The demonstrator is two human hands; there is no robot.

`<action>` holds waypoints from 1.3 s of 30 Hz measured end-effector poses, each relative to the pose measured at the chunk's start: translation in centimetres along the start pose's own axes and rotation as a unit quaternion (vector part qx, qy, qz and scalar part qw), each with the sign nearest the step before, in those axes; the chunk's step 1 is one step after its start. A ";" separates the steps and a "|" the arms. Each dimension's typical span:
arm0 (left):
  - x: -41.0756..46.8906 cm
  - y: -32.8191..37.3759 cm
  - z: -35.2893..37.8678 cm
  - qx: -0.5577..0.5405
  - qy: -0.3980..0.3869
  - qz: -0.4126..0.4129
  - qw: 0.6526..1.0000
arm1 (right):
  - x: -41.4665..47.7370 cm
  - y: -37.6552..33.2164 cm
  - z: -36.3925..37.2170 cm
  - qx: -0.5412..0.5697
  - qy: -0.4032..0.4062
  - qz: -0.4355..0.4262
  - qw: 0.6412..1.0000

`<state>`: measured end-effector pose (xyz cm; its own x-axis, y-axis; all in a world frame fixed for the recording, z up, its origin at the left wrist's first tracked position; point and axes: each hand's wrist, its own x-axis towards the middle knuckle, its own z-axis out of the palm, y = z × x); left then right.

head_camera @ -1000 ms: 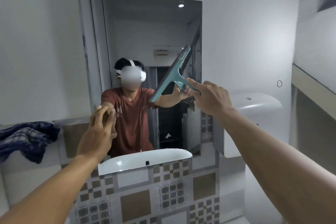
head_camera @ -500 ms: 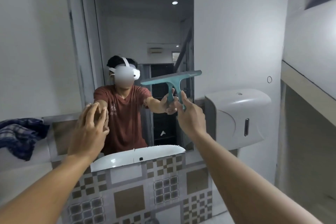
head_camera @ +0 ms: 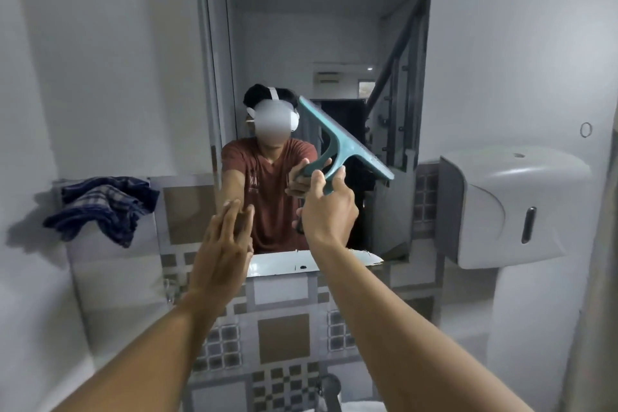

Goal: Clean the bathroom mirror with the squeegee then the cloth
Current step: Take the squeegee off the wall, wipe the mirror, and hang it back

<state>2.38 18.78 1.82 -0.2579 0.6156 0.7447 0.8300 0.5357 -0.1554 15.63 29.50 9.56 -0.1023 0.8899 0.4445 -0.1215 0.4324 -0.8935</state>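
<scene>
The right hand had its fingers wrapped tight around the teal squeegee. Half a second before, the blade lay flat; now it tilted from 10 o'clock down to 4 o'clock, probably touching the mirror. The left hand was flat, its fingers close together. The checked cloth waited at 9 o'clock, so wiping was not yet done.

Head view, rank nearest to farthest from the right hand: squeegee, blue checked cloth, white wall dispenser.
From the right hand:
1. squeegee: held in that hand, blade slanting up against the mirror.
2. white wall dispenser: on the wall to the right of the mirror.
3. blue checked cloth: draped on the ledge far left, beyond the left hand.
</scene>
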 end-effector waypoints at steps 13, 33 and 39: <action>-2.3 -0.8 0.8 0.041 -0.003 0.008 0.999 | -5.8 -0.4 2.3 -0.047 -0.089 -0.058 0.993; -1.1 -2.0 -1.2 -0.028 0.048 0.018 0.998 | -2.0 1.3 -4.3 -0.332 -0.146 -0.208 0.909; 3.9 -2.5 -6.4 -0.056 0.145 -0.041 0.987 | -1.8 1.5 -4.6 -0.342 -0.152 -0.227 0.899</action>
<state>2.44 16.16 9.25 -0.1886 0.3732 0.9084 0.8659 0.4995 -0.0254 20.19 29.22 7.15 -0.4726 0.5637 0.6774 0.4058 0.8215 -0.4005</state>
